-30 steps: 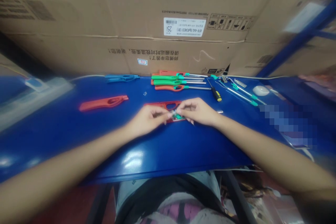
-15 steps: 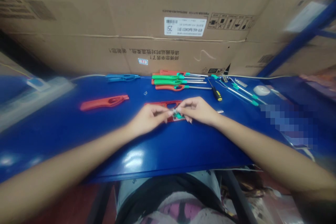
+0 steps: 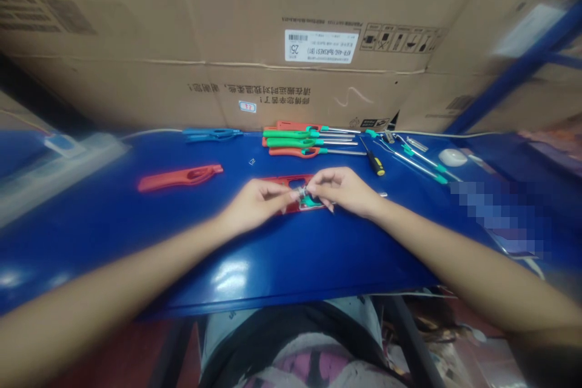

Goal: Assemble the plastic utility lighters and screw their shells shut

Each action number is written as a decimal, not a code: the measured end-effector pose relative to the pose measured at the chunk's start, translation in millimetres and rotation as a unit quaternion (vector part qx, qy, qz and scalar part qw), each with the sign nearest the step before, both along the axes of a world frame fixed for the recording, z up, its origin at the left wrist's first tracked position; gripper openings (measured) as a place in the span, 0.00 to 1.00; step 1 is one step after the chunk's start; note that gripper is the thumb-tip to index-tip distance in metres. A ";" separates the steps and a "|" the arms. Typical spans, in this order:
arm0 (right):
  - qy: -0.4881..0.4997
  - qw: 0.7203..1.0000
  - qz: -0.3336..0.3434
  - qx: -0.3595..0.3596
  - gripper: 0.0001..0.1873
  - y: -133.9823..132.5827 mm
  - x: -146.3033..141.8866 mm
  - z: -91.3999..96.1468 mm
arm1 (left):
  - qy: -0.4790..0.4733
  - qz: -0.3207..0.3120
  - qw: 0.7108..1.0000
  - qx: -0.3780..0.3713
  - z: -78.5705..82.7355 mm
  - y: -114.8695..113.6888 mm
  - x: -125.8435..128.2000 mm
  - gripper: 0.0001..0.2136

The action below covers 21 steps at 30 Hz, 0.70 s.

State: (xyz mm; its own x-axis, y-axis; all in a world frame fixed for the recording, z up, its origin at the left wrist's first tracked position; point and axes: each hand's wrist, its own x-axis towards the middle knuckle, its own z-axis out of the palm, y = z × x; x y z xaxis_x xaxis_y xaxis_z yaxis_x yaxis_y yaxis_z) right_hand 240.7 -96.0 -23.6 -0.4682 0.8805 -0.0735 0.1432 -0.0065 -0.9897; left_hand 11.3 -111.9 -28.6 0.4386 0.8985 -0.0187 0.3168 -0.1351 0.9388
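Note:
Between my two hands is a small greyish metallic part (image 3: 301, 192), too small to name. My left hand (image 3: 261, 203) pinches it from the left with thumb and fingertips. From the other side, the fingertips of my right hand (image 3: 339, 191) are pinched at its right end. Just beneath them lies an opened red lighter casing (image 3: 291, 180) on the blue table, with a teal-green piece (image 3: 310, 200) and a thin pale wire inside. A metal tube end shows past my right hand. My fingers hide part of the casing.
A loose red handle shell (image 3: 180, 177) lies to the left, blue shells (image 3: 211, 134) at the back. Several green and orange long-nosed lighters (image 3: 293, 141) are piled behind my hands. A screwdriver (image 3: 376, 161), metal tubes (image 3: 421, 160) and a white rounded object (image 3: 453, 157) lie right. Cardboard (image 3: 150, 82) stands behind.
My fingertips have shifted slightly at the small metallic part, the right ones drawing a little back from it. The red casing and the other items stay in place.

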 end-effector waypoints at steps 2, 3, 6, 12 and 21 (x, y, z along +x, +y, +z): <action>-0.002 1.000 0.001 0.000 0.21 -0.3 -0.3 -0.2 | -0.003 -0.005 1.000 0.005 -0.2 -0.2 -0.3 0.19; -0.003 1.000 0.001 0.001 0.21 -0.4 -0.5 -0.3 | -0.003 -0.007 1.000 0.007 -0.2 -0.3 -0.4 0.19; -0.005 1.000 0.003 0.004 0.22 -1.1 -0.8 -0.2 | -0.005 -0.016 1.000 0.009 0.0 -0.7 -0.1 0.18; -0.019 1.000 0.004 0.015 0.21 -2.4 -1.9 -1.0 | -0.003 -0.033 0.999 0.009 -2.0 -0.3 0.4 0.18; -0.023 1.000 0.002 0.003 0.19 0.2 -2.9 -0.2 | 0.000 -0.032 0.999 0.009 -0.6 2.6 -1.0 0.20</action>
State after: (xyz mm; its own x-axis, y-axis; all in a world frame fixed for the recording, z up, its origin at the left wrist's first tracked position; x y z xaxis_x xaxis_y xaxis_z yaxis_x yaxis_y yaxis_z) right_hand 237.7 -95.8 -23.8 -0.4674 0.8793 -0.0909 0.1895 -0.0008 -0.9819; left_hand 10.3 -109.3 -29.2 0.4959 0.8684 -0.0037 0.3074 -0.1715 0.9360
